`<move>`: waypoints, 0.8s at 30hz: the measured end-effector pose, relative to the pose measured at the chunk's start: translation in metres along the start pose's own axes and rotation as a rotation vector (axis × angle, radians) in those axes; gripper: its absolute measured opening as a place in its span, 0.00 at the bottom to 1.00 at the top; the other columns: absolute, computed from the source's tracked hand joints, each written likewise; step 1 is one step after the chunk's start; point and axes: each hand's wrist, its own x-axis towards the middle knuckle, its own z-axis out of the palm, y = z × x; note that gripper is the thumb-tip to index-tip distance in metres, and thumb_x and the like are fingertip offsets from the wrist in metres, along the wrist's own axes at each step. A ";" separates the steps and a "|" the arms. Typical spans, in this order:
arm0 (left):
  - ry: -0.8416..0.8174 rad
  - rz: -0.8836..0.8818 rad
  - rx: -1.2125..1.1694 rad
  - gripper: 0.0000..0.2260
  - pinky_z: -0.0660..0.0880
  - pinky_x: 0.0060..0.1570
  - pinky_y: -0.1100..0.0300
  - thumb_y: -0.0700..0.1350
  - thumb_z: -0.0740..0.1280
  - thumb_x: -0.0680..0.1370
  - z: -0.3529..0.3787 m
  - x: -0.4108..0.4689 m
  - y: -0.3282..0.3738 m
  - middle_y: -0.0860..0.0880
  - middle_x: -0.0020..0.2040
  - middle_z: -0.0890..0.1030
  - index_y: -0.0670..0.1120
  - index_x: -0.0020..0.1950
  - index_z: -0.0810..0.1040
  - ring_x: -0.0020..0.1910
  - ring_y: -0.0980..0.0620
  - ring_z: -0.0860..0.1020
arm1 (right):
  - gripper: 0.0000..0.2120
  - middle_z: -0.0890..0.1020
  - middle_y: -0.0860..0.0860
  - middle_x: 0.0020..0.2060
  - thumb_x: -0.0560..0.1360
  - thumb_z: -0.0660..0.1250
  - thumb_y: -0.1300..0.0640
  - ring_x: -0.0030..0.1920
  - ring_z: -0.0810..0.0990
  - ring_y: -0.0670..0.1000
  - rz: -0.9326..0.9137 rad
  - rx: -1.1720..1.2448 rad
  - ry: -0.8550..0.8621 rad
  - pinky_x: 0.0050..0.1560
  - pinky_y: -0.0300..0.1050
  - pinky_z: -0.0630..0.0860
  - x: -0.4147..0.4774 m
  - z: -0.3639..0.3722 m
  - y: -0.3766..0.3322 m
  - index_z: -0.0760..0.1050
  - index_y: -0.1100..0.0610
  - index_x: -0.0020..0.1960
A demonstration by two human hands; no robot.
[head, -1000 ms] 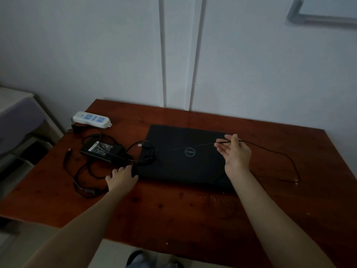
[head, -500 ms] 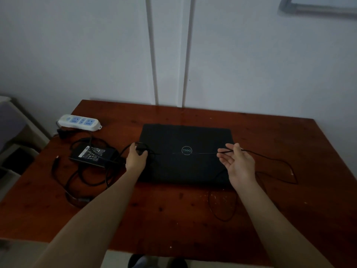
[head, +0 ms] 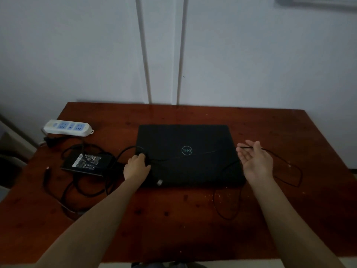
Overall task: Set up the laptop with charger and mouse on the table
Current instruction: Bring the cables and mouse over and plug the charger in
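A closed black Dell laptop (head: 193, 167) lies flat in the middle of the red-brown wooden bench (head: 173, 219), its lid logo facing up. The left hand (head: 136, 168) rests at the laptop's left edge with fingers curled down over a small dark object (head: 145, 161) that is too dim to identify. A thin black cable (head: 245, 147) runs from there across the lid to the right hand (head: 255, 161). That hand hovers palm up by the laptop's right edge, fingers loosely spread, with the cable lying across them beside the thumb. Past the hand, the cable loops over the bench to the right and near side. A USB plug (head: 159, 182) sits at the laptop's near edge. Left of the laptop lies the charger brick (head: 85, 163) among tangled black cords (head: 77, 190), and a white power strip (head: 67, 127) sits at the far left.
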 end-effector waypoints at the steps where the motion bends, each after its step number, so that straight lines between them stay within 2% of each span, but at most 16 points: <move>1: 0.008 0.027 0.028 0.12 0.72 0.51 0.52 0.46 0.61 0.78 0.000 0.000 -0.003 0.44 0.57 0.77 0.44 0.60 0.72 0.56 0.45 0.75 | 0.13 0.80 0.55 0.40 0.81 0.54 0.53 0.39 0.80 0.49 -0.008 0.033 0.020 0.40 0.39 0.74 0.004 -0.002 -0.006 0.73 0.58 0.47; 5: 0.105 -0.007 -0.206 0.12 0.73 0.49 0.53 0.45 0.61 0.79 -0.016 0.001 -0.010 0.40 0.53 0.80 0.39 0.58 0.76 0.52 0.42 0.78 | 0.14 0.79 0.54 0.39 0.82 0.53 0.53 0.37 0.79 0.48 -0.083 0.134 0.112 0.35 0.36 0.76 0.018 -0.014 -0.029 0.72 0.58 0.45; 7: 0.122 0.034 -0.226 0.12 0.73 0.49 0.53 0.44 0.62 0.79 -0.022 0.000 -0.014 0.40 0.54 0.79 0.38 0.57 0.76 0.52 0.43 0.77 | 0.14 0.79 0.54 0.39 0.82 0.52 0.53 0.35 0.78 0.46 -0.104 0.151 0.143 0.32 0.34 0.75 0.022 -0.019 -0.035 0.72 0.57 0.45; 11: 0.129 0.048 -0.192 0.13 0.74 0.51 0.52 0.46 0.63 0.78 -0.021 -0.008 -0.032 0.42 0.66 0.70 0.41 0.60 0.75 0.55 0.43 0.76 | 0.15 0.77 0.52 0.37 0.82 0.50 0.53 0.34 0.75 0.45 -0.166 0.276 0.155 0.31 0.32 0.74 0.026 -0.025 -0.055 0.72 0.57 0.44; 13: 0.112 0.024 -0.191 0.11 0.74 0.49 0.52 0.44 0.63 0.78 -0.016 -0.015 -0.041 0.41 0.62 0.73 0.40 0.56 0.75 0.52 0.43 0.77 | 0.15 0.77 0.51 0.36 0.82 0.50 0.53 0.33 0.75 0.44 -0.202 0.292 0.130 0.32 0.32 0.73 0.027 -0.034 -0.071 0.72 0.56 0.44; 15: 0.085 -0.016 -0.183 0.12 0.73 0.51 0.51 0.44 0.62 0.78 -0.011 -0.022 -0.049 0.42 0.59 0.75 0.40 0.58 0.75 0.53 0.43 0.77 | 0.16 0.79 0.49 0.31 0.82 0.50 0.52 0.29 0.74 0.43 -0.233 0.270 0.117 0.31 0.32 0.72 0.034 -0.050 -0.084 0.72 0.56 0.44; 17: 0.051 -0.041 -0.133 0.15 0.73 0.55 0.50 0.44 0.61 0.78 -0.006 -0.026 -0.059 0.43 0.64 0.74 0.42 0.64 0.73 0.58 0.44 0.75 | 0.16 0.78 0.45 0.22 0.82 0.49 0.52 0.23 0.72 0.41 -0.240 0.248 0.150 0.27 0.32 0.69 0.041 -0.068 -0.094 0.71 0.55 0.43; 20: 0.054 -0.084 -0.073 0.15 0.74 0.55 0.51 0.44 0.60 0.79 -0.006 -0.031 -0.068 0.42 0.67 0.70 0.42 0.64 0.74 0.59 0.44 0.75 | 0.16 0.72 0.45 0.18 0.82 0.50 0.53 0.18 0.66 0.41 -0.201 0.136 0.275 0.22 0.32 0.62 0.056 -0.098 -0.106 0.70 0.54 0.39; 22: 0.051 -0.106 -0.035 0.12 0.74 0.53 0.51 0.42 0.60 0.79 -0.005 -0.034 -0.071 0.41 0.65 0.70 0.40 0.59 0.76 0.57 0.43 0.75 | 0.17 0.71 0.48 0.24 0.81 0.51 0.54 0.17 0.65 0.42 -0.156 -0.065 0.360 0.20 0.34 0.60 0.070 -0.114 -0.106 0.69 0.54 0.37; 24: 0.014 -0.128 0.030 0.10 0.73 0.53 0.50 0.41 0.59 0.78 -0.002 -0.038 -0.074 0.40 0.61 0.71 0.39 0.55 0.77 0.58 0.41 0.73 | 0.16 0.71 0.52 0.32 0.81 0.53 0.56 0.25 0.70 0.46 -0.086 -0.435 0.332 0.26 0.38 0.64 0.088 -0.123 -0.087 0.71 0.58 0.38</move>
